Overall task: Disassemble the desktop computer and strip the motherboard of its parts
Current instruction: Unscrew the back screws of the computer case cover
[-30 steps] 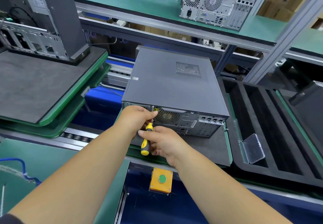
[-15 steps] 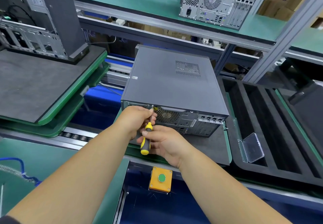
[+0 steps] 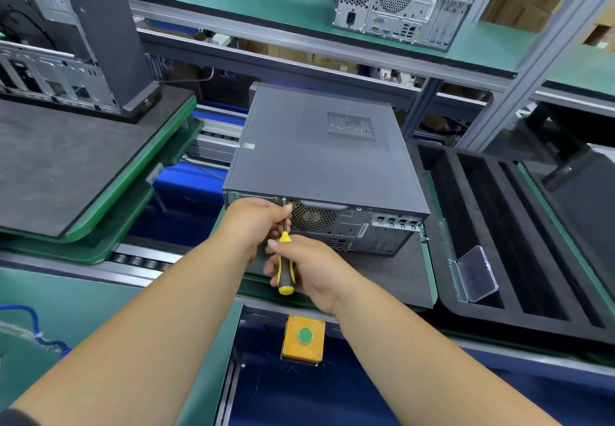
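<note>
Head view: desktop computer (image 3: 319,163) lies flat on dark pad at counter centre, rear panel twd viewer. Right hand (image 3: 312,269) grasps yellow-black screwdriver (image 3: 285,267) handle; left hand (image 3: 256,222) pinches its shaft, tip at rear panel's upper edge.

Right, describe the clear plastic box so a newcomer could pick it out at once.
Start at the dark grey desktop computer lying flat in the middle, where both hands work a screwdriver. To its right sits a black foam tray cut into long slots. The clear plastic box lies in the slot nearest the computer, lid hinged open: the only see-through thing among black foam.
</note>
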